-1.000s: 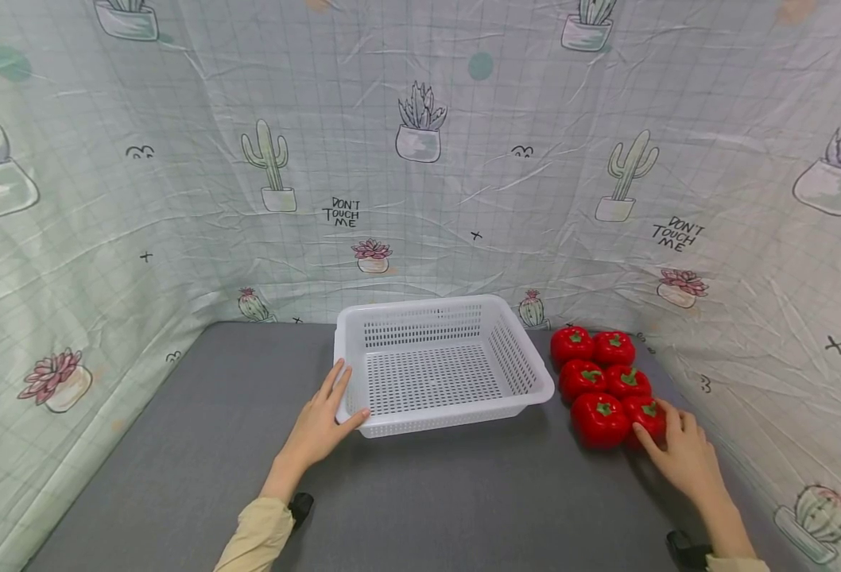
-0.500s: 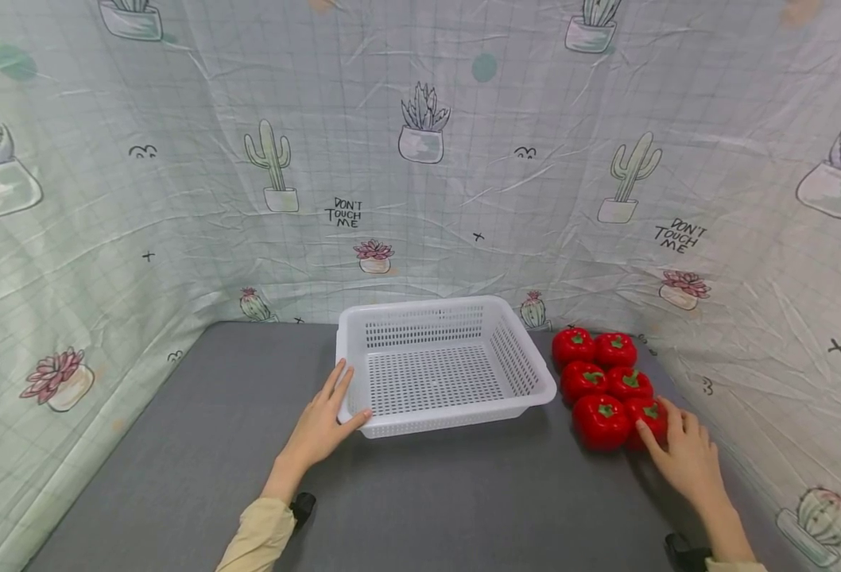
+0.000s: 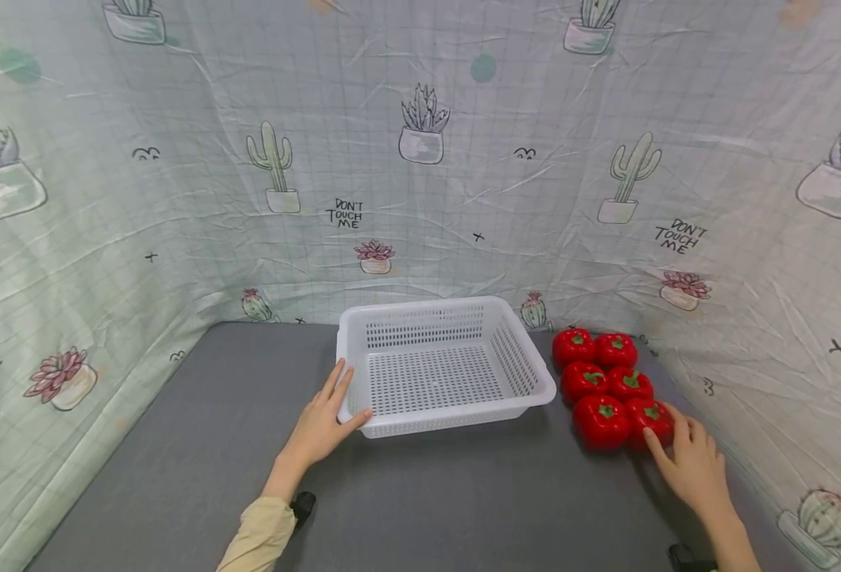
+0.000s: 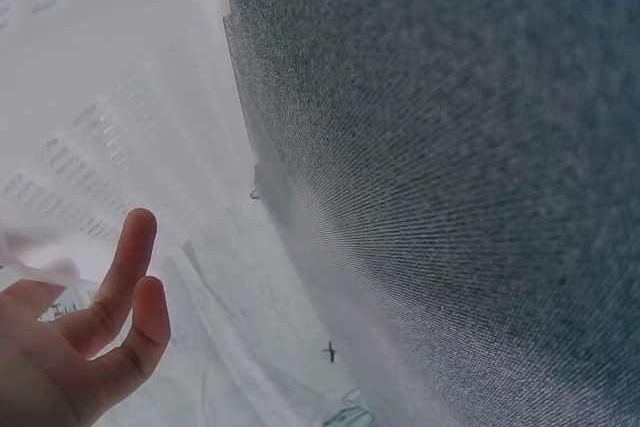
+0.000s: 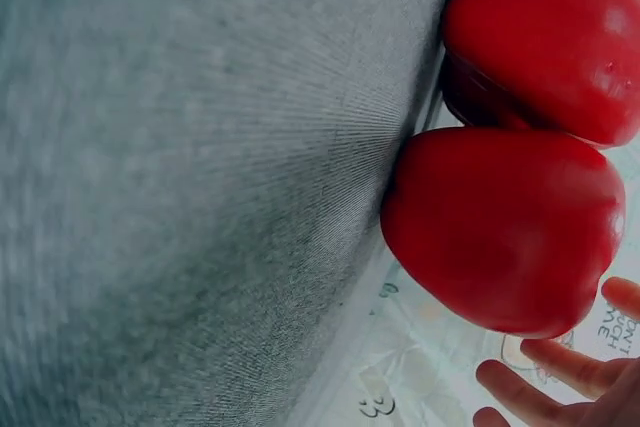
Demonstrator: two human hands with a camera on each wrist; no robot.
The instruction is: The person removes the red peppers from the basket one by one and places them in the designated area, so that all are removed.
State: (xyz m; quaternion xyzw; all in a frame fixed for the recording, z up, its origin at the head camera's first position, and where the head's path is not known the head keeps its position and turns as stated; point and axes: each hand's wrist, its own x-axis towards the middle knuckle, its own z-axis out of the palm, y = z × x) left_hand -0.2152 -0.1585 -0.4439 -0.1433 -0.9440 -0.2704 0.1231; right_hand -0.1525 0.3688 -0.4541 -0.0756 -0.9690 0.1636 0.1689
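Observation:
A white slotted plastic basket (image 3: 435, 377) stands on the grey table, with nothing inside. My left hand (image 3: 318, 425) rests at its near left corner, fingers spread along the left rim and thumb at the front rim. In the left wrist view two of that hand's fingers (image 4: 125, 277) stick out beside the basket wall. Right of the basket, several red bell peppers with green stems sit in two columns. My right hand (image 3: 694, 465) is at the nearest right bell pepper (image 3: 649, 423), thumb in front and fingers along its right side. In the right wrist view its fingertips lie close beside that pepper.
Left of it stands another bell pepper (image 3: 601, 423), with more peppers (image 3: 583, 381) behind. A patterned cloth (image 3: 463, 199) hangs round the back and both sides of the grey table (image 3: 463, 500).
My right hand has shifted slightly to the right, its thumb and fingers a little farther off the pepper. The left hand and the basket stay in place.

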